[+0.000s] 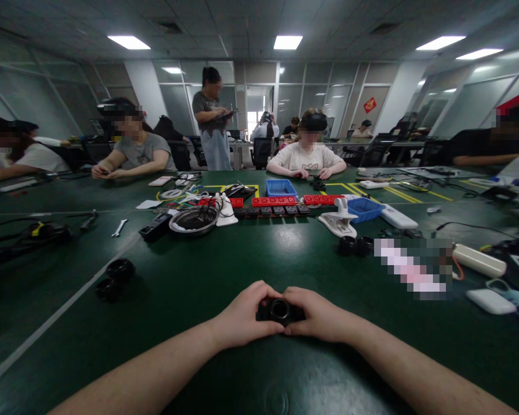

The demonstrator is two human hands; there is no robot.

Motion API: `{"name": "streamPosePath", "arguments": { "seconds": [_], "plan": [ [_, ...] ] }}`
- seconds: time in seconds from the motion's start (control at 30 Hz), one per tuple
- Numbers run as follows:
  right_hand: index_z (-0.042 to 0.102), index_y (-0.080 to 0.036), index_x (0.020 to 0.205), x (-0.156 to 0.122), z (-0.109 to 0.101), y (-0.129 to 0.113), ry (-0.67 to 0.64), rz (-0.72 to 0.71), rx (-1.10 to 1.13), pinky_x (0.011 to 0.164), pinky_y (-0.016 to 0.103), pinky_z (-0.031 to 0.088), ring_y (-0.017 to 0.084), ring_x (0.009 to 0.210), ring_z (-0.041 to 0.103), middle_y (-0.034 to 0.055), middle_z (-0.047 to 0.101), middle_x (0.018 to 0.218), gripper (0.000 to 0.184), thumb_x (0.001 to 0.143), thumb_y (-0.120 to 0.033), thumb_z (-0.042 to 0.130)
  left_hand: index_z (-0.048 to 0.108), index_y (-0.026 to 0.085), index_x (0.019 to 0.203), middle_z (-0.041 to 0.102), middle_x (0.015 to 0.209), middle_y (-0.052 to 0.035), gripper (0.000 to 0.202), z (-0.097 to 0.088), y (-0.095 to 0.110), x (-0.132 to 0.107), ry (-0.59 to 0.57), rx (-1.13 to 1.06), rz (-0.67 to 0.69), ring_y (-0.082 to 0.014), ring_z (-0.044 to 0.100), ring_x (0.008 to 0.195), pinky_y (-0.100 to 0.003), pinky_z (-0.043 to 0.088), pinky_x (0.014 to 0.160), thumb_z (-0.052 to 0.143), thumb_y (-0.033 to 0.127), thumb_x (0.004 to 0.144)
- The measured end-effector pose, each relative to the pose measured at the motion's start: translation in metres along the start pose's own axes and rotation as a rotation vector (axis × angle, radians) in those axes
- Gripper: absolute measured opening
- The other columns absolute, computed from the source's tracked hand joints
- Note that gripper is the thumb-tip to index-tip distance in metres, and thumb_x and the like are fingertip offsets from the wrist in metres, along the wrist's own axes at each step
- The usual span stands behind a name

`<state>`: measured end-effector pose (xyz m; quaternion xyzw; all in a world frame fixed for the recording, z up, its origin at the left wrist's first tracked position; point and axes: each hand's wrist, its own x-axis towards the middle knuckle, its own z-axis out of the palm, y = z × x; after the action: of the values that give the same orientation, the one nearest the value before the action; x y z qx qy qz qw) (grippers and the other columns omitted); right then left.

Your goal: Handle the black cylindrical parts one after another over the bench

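Observation:
My left hand [242,314] and my right hand [318,314] meet on the dark green table [225,253] close in front of me. Both are closed round a small black ring-shaped part [280,310] with a round hole in its middle. The part rests at table height between my fingers, and its sides are hidden by them. Two similar black round parts [115,278] lie to my left, and another pair [355,245] lies ahead to the right.
Ahead sit a metal bowl [194,220], red strips [274,201], two blue trays [281,187], a white clamp-like piece [339,222], a wrench [119,227] and white power banks [479,260]. Cables lie at the left. Other people sit round the table; one stands behind.

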<state>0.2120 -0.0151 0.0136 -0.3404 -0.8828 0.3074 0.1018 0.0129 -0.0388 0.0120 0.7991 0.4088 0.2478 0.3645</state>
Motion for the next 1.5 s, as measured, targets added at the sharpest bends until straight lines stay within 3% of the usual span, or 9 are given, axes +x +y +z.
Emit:
{"name": "streamPosePath", "arguments": {
  "seconds": [0.3, 0.47, 0.7, 0.97, 1.2, 1.37, 1.5],
  "plan": [
    [0.053, -0.017, 0.077, 0.006, 0.013, -0.004, 0.148, 0.225, -0.095, 0.052, 0.022, 0.029, 0.015, 0.064, 0.049, -0.0003, 0.054, 0.073, 0.036, 0.059, -0.04, 0.073, 0.056, 0.018, 0.092, 0.049, 0.088, -0.0002, 0.032, 0.007, 0.004, 0.002, 0.128, 0.018, -0.101, -0.0172, 0.049, 0.077, -0.025, 0.039, 0.064, 0.072, 0.022, 0.064],
    [0.05, -0.017, 0.077, 0.009, 0.019, -0.01, 0.21, 0.243, -0.193, 0.052, 0.023, 0.03, 0.016, 0.064, 0.052, 0.0014, 0.057, 0.073, 0.033, 0.062, -0.04, 0.069, 0.055, 0.018, 0.091, 0.05, 0.088, -0.0008, 0.027, 0.007, 0.007, 0.001, 0.172, 0.036, -0.135, -0.0181, 0.049, 0.079, -0.027, 0.04, 0.068, 0.068, 0.019, 0.067],
    [0.052, -0.018, 0.076, 0.005, 0.017, -0.015, 0.218, 0.25, -0.219, 0.053, 0.023, 0.03, 0.018, 0.065, 0.055, 0.0028, 0.06, 0.073, 0.035, 0.064, -0.046, 0.067, 0.054, 0.019, 0.095, 0.049, 0.088, -0.0001, 0.033, 0.005, -0.001, 0.0, 0.148, 0.048, -0.083, -0.0176, 0.049, 0.078, -0.026, 0.041, 0.066, 0.071, 0.021, 0.066],
    [0.059, -0.016, 0.082, 0.001, 0.007, -0.015, 0.153, 0.232, -0.081, 0.052, 0.022, 0.033, 0.017, 0.064, 0.054, 0.0023, 0.06, 0.072, 0.033, 0.064, -0.04, 0.071, 0.055, 0.019, 0.097, 0.048, 0.088, 0.0006, 0.037, 0.001, -0.003, 0.001, 0.083, 0.039, -0.045, -0.0165, 0.048, 0.076, -0.025, 0.039, 0.064, 0.073, 0.024, 0.065],
    [0.055, -0.019, 0.11, -0.003, 0.001, -0.011, 0.047, 0.084, 0.065, 0.057, 0.022, 0.037, 0.016, 0.068, 0.054, 0.0012, 0.061, 0.084, 0.049, 0.064, -0.026, 0.072, 0.055, 0.02, 0.099, 0.048, 0.087, 0.0013, 0.035, -0.003, -0.006, 0.003, 0.037, 0.008, -0.016, -0.0153, 0.047, 0.074, -0.024, 0.039, 0.065, 0.071, 0.021, 0.067],
    [0.059, -0.019, 0.101, -0.002, -0.004, -0.005, -0.053, 0.072, 0.128, 0.056, 0.021, 0.036, 0.013, 0.063, 0.051, -0.003, 0.056, 0.073, 0.032, 0.069, -0.017, 0.065, 0.055, 0.022, 0.1, 0.049, 0.089, 0.0012, 0.038, -0.006, -0.006, 0.004, -0.012, -0.012, -0.007, -0.0154, 0.047, 0.075, -0.024, 0.04, 0.065, 0.071, 0.019, 0.066],
    [0.059, -0.019, 0.098, -0.001, -0.005, -0.001, -0.05, 0.083, 0.13, 0.055, 0.021, 0.035, 0.012, 0.063, 0.05, -0.0037, 0.054, 0.071, 0.028, 0.07, -0.017, 0.065, 0.056, 0.022, 0.101, 0.049, 0.088, 0.0013, 0.038, -0.006, -0.006, 0.004, -0.022, -0.021, -0.01, -0.0152, 0.046, 0.075, -0.024, 0.039, 0.066, 0.071, 0.019, 0.066]
  ]
}}
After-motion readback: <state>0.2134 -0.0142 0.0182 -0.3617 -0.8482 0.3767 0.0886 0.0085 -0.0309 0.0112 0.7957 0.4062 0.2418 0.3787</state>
